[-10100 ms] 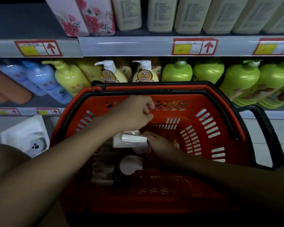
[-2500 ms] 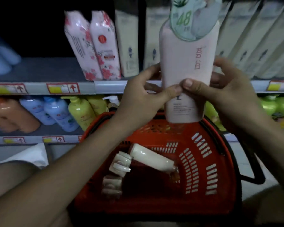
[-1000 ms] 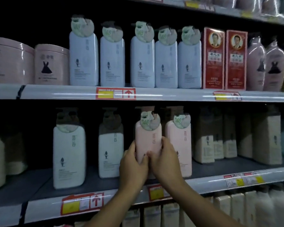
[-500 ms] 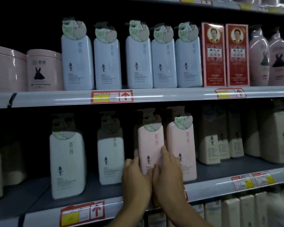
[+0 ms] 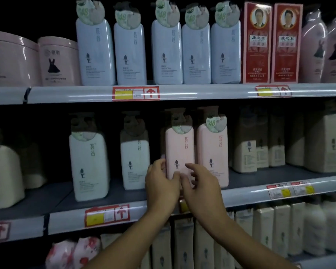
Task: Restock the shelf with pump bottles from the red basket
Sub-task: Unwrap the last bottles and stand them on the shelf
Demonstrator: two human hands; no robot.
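Note:
A pink pump bottle (image 5: 179,150) stands upright on the middle shelf (image 5: 246,195), close beside a second pink pump bottle (image 5: 212,152) on its right. My left hand (image 5: 161,184) holds the first bottle low down, with fingers round its left edge and the thumb on its front. My right hand (image 5: 201,184) hovers at the bottle's lower front with fingers loosely spread, gripping nothing. The red basket is out of view.
White pump bottles (image 5: 89,166) stand left of the pink ones, with a gap of bare shelf between them. Beige bottles (image 5: 246,148) fill the right. Pale blue bottles (image 5: 166,53), red boxes (image 5: 257,43) and pink tubs (image 5: 58,61) line the shelf above.
The pink bottle has settled further back on the shelf beside its twin. My right hand has let go of it and spread its fingers; my left hand still holds it.

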